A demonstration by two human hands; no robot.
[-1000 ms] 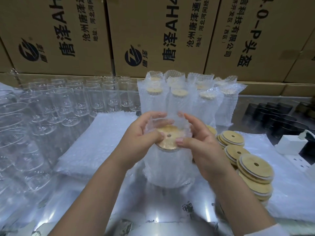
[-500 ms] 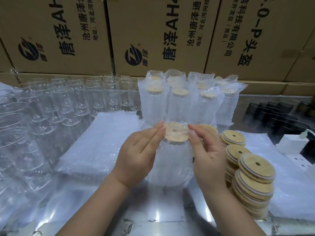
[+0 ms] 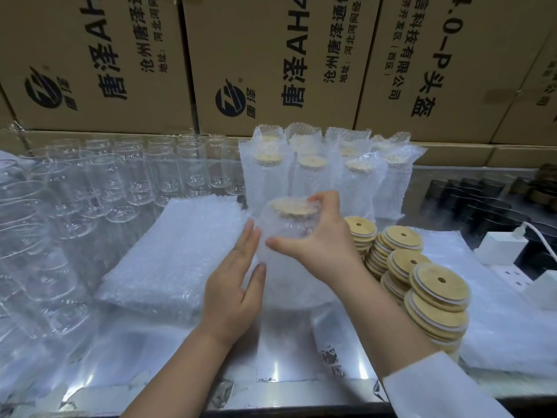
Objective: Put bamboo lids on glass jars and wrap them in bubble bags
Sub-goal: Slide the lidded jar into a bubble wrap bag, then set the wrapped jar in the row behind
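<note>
Right hand [image 3: 319, 245] grips the upper part of a jar [image 3: 280, 230] from the right side. The thumb wraps across the front and the fingers curl over the far rim beside the bamboo lid [image 3: 294, 206]. The jar stands upright at centre desk [image 3: 271, 366], already inside a bubble bag [image 3: 286, 285]. The lid sits on top and shows through the plastic.

Left hand [image 3: 235, 285] is uncurled, fingers straight and pointing up, lying flat against the bag's left side lower down. It holds nothing. Jar sits between the two hands, right hand higher, left hand lower.

Just left of the jar lies a flat pile of unused bubble bags [image 3: 180, 251]. Just right stand stacks of loose bamboo lids [image 3: 422, 285], close to the right forearm with its white sleeve [image 3: 437, 393]. Behind the jar is a cluster of wrapped jars [image 3: 310, 176], upright. Rows of bare glass jars [image 3: 120, 182] fill the left side. Cardboard boxes [image 3: 271, 55] with printed text line the back. White chargers [image 3: 500, 248] and dark containers [image 3: 467, 200] sit far right.
</note>
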